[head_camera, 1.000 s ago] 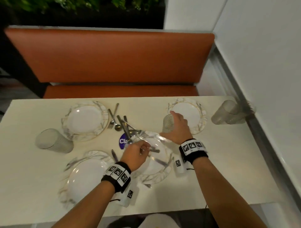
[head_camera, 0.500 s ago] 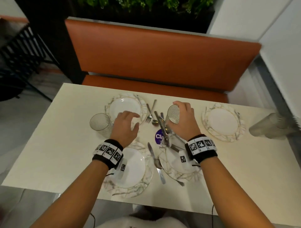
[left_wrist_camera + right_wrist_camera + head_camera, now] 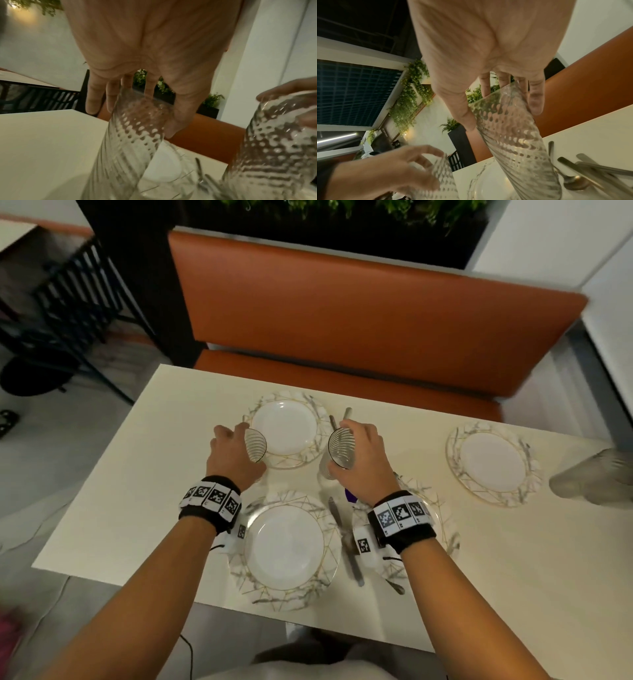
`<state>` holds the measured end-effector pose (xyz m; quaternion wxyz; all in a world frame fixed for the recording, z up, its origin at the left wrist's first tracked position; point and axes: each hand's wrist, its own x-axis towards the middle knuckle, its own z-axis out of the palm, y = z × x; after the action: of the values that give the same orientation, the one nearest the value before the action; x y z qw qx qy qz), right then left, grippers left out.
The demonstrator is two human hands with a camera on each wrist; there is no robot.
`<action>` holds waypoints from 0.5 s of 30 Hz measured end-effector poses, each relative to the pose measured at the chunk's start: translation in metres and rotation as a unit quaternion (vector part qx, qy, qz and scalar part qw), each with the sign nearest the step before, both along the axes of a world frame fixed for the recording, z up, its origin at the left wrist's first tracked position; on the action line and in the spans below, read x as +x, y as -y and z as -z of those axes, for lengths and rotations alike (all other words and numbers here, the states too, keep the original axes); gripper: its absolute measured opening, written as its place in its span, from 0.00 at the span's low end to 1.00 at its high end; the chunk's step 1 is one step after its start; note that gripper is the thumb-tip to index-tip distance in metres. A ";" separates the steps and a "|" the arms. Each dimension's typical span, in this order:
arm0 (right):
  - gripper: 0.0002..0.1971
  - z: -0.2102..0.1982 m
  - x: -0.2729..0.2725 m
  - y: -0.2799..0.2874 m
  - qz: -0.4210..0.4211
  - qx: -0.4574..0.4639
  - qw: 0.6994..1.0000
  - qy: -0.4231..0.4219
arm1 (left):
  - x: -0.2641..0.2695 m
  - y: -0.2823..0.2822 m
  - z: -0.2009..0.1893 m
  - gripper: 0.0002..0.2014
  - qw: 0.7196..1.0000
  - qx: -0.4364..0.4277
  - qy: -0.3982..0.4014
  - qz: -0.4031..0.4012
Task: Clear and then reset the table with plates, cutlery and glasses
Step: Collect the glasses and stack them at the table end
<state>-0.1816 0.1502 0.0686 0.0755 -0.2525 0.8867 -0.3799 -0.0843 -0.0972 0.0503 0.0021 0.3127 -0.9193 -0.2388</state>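
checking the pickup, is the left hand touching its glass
Touching: the left wrist view shows the left hand with fingers and thumb wrapped round the glass.

The right forearm and wristband point(image 3: 400, 517) hide most of the near-right plate point(image 3: 442, 529) and the purple sticker point(image 3: 350, 495), the stacked glasses point(image 3: 592, 481) at the table's right end are blurred and cut by the frame edge, and the cutlery point(image 3: 594, 171) in the right wrist view is smeared.
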 end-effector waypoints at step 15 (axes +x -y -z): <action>0.38 0.009 -0.023 -0.219 0.227 -0.028 0.973 0.011 | -0.115 -0.261 -0.021 0.45 0.959 0.191 -0.103 0.180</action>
<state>-0.2042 0.3696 0.0592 -0.0095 -0.0423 0.9090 -0.4144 -0.1989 0.1642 0.0711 -0.0058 0.1101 -0.8924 -0.4376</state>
